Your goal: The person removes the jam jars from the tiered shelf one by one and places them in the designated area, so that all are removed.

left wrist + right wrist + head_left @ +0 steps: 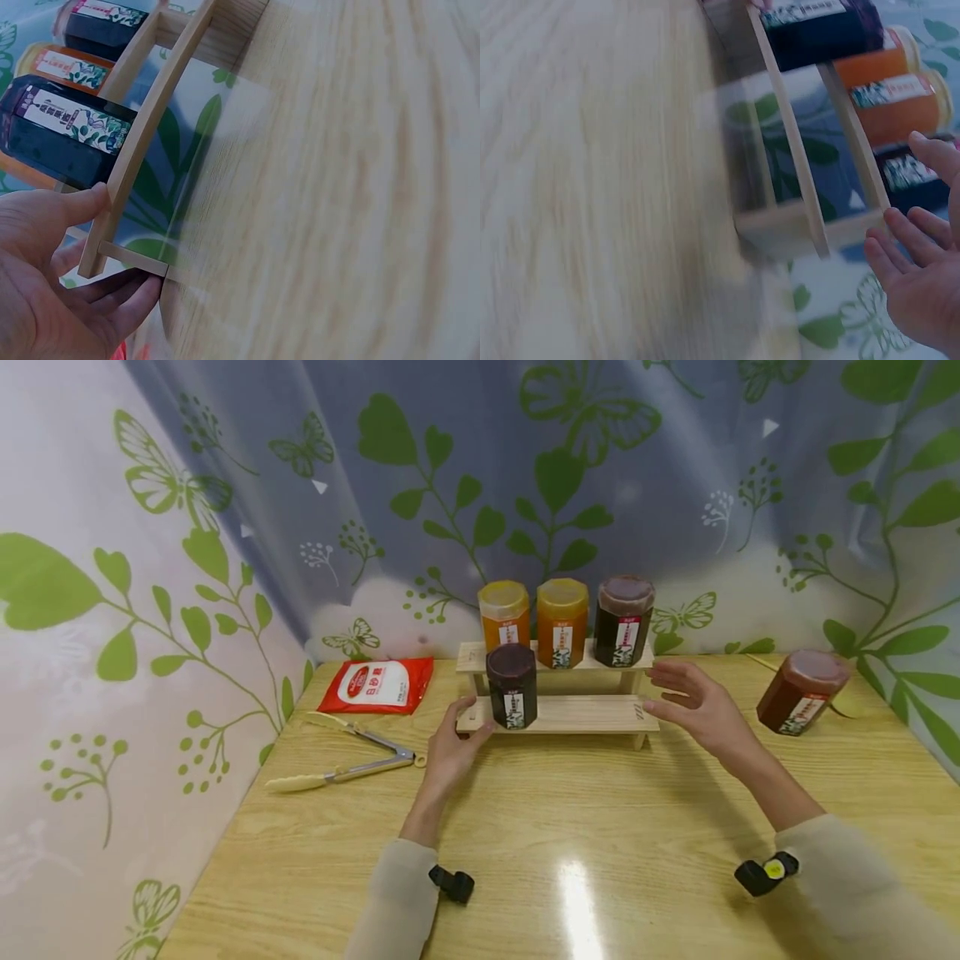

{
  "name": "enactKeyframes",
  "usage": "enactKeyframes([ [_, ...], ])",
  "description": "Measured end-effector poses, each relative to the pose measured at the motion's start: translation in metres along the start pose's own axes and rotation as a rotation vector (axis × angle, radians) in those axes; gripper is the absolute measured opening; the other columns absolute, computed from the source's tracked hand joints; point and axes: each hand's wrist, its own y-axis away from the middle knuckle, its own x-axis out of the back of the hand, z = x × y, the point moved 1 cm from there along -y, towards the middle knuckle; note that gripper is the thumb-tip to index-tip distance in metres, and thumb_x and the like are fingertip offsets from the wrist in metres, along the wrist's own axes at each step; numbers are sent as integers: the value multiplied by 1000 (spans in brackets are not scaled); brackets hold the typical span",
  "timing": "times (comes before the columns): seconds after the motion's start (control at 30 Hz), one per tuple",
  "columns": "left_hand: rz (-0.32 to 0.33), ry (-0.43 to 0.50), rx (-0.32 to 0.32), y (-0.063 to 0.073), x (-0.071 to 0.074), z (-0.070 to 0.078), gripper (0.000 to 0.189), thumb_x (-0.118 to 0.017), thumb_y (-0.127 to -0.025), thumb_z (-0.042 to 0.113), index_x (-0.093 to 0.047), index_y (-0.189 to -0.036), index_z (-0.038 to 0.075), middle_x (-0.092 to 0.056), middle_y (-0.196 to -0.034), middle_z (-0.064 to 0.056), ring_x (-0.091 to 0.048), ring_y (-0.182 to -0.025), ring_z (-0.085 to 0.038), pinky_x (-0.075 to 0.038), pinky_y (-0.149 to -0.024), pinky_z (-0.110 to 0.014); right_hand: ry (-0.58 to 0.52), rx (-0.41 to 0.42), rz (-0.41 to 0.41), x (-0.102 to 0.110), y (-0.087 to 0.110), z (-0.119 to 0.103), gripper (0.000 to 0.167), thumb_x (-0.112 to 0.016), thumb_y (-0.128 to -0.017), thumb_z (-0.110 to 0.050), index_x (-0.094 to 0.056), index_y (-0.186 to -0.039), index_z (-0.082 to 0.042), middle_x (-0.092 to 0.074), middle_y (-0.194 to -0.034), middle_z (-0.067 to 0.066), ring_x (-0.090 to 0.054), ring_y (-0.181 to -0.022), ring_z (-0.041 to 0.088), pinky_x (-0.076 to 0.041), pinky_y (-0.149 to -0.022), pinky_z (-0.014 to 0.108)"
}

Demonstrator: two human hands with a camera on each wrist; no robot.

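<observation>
A two-tier wooden rack stands against the curtain. On its upper tier are two orange jars and a dark jar; another dark jar stands at the left of the lower tier. My left hand grips the left end of the lower tier, its thumb at the front edge and its fingers around the end by the leg. Beside the rack's right end, my right hand is held with fingers extended and holds nothing. The right wrist view shows the right fingertips close to the upper board.
Left of the rack lie a red and white packet and spread tongs. A reddish jar stands to the right, with a yellow item partly hidden behind it. A patterned curtain hangs behind the wooden table.
</observation>
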Motion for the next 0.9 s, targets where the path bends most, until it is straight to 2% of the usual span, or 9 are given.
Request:
enactKeyframes([
  [0.23,3,-10,-1,-1,0,-2,61,-74,-97,40,-51,-152,29,-50,-156,-11,-65,-117,-34,-51,-97,-52,-102,-6,-106,-35,-8,-2,64,-71,-101,-19,-42,-155,-4,-47,-156,20,-45,-143,41,-46,-103,20],
  [0.37,4,-12,-4,-1,1,-1,61,-74,-97,41,-51,-152,29,-50,-157,-10,-65,-116,-34,-51,-98,-52,-148,-30,-176,-55,-14,-2,68,-72,-100,-18,-38,-157,-4,-42,-158,23,-43,-144,44,-45,-111,39],
  [0.43,2,-10,-6,-1,1,-1,60,-75,-97,40,-51,-151,29,-50,-156,-10,-65,-117,-34,-51,-98,-52,-162,-30,-196,-65,-18,-3,69,-73,-100,-17,-37,-157,-2,-42,-158,24,-42,-145,43,-38,-116,49],
  [0.5,0,-9,-7,-1,1,-1,61,-75,-96,40,-51,-151,29,-51,-156,-9,-65,-117,-34,-51,-98,-52,-168,-24,-207,-76,-22,-4,70,-73,-99,-17,-37,-157,-1,-43,-157,25,-42,-145,42,-33,-119,54],
  [0.7,0,-3,-6,0,0,0,61,-75,-96,39,-51,-151,28,-51,-156,-9,-66,-116,-33,-51,-98,-52,-197,-18,-212,-104,-35,-13,72,-76,-97,-13,-38,-156,0,-45,-156,24,-43,-144,42,-31,-120,53],
  [0.9,4,-3,-10,-1,0,-1,61,-75,-96,40,-51,-151,29,-51,-156,-8,-66,-117,-33,-52,-97,-52,-213,-39,-180,-130,-46,-23,75,-77,-95,-13,-36,-157,-1,-44,-157,23,-40,-146,41,-29,-121,54],
])
